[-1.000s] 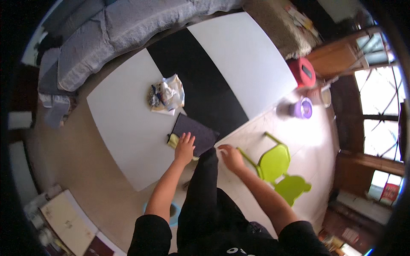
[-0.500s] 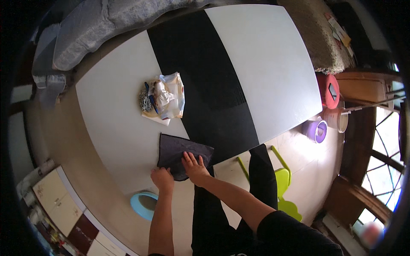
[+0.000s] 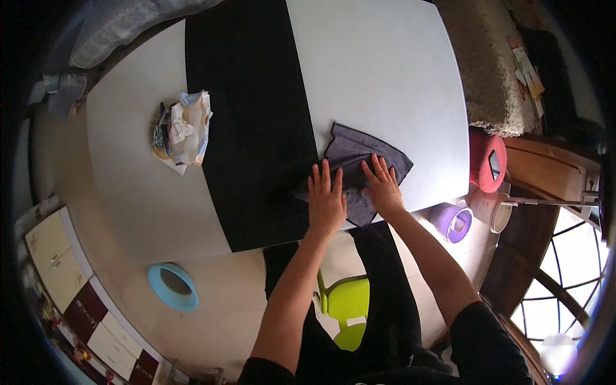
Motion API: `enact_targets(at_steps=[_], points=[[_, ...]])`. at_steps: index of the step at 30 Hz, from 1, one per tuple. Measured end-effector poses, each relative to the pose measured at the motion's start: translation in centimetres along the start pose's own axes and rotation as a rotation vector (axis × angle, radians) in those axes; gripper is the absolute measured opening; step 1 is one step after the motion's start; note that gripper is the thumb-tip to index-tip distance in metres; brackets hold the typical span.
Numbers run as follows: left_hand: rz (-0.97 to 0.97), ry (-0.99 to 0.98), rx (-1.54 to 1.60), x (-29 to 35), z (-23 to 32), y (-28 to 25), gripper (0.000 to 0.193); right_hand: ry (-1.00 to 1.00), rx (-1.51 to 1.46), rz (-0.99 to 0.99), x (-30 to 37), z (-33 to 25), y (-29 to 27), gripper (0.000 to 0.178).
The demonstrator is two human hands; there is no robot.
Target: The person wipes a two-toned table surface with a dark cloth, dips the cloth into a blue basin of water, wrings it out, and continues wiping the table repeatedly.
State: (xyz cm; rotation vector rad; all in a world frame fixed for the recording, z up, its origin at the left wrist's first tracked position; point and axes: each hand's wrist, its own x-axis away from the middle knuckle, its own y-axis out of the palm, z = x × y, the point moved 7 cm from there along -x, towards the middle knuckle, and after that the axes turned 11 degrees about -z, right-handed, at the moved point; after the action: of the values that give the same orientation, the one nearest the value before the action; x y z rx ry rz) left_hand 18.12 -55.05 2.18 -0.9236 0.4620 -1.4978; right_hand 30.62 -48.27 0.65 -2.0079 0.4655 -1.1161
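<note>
"Where is the cloth (image 3: 353, 168)?"

"On the table (image 3: 391, 70), mostly on the white part just right of the black band (image 3: 253, 128). It is dark gray and creased. Its left side meets the band, but I can't tell how far it runs onto the black."

"And the hands?"

"Both lie palm down on the cloth. The left hand (image 3: 327, 204) is at the band's right edge, fingers straight and slightly apart. The right hand (image 3: 386, 196) is farther right of the band, fingers a little spread, thumb out to the side. Neither is curled round anything."

"What's left of the band?"

"A tissue packet (image 3: 196, 128), just beside it, with a white tissue poking out. Left of the band's near end, on the floor, is a blue basin (image 3: 178, 301)."

"And right?"

"Well apart from the band, a red stool (image 3: 481, 160) bearing a phone (image 3: 494, 165), and a purple bucket (image 3: 441, 221). A green chair (image 3: 348, 300) stands off the band's near end, slightly right."
</note>
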Motion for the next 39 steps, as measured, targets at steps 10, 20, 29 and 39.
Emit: enact_targets(at_steps=[10, 20, 29, 39], points=[[0.008, -0.514, -0.364, 16.1, -16.9, -4.7, 0.066, -0.427, 0.061, -0.232, -1.3, -23.3, 9.2, 0.059], [-0.055, -0.187, -0.122, 10.5, -5.9, 0.3, 0.058, -0.366, -0.074, 0.075, 5.7, -7.8, 7.8, 0.043], [-0.102, 0.253, -0.360, 4.0, -4.8, 0.4, 0.059, -0.549, -0.230, 0.239, 0.4, -7.0, 2.7, 0.042], [0.246, 0.214, -0.375, 5.6, -3.0, 1.2, 0.040, -0.641, -0.116, 0.528, 1.9, -6.5, 4.4, 0.034]])
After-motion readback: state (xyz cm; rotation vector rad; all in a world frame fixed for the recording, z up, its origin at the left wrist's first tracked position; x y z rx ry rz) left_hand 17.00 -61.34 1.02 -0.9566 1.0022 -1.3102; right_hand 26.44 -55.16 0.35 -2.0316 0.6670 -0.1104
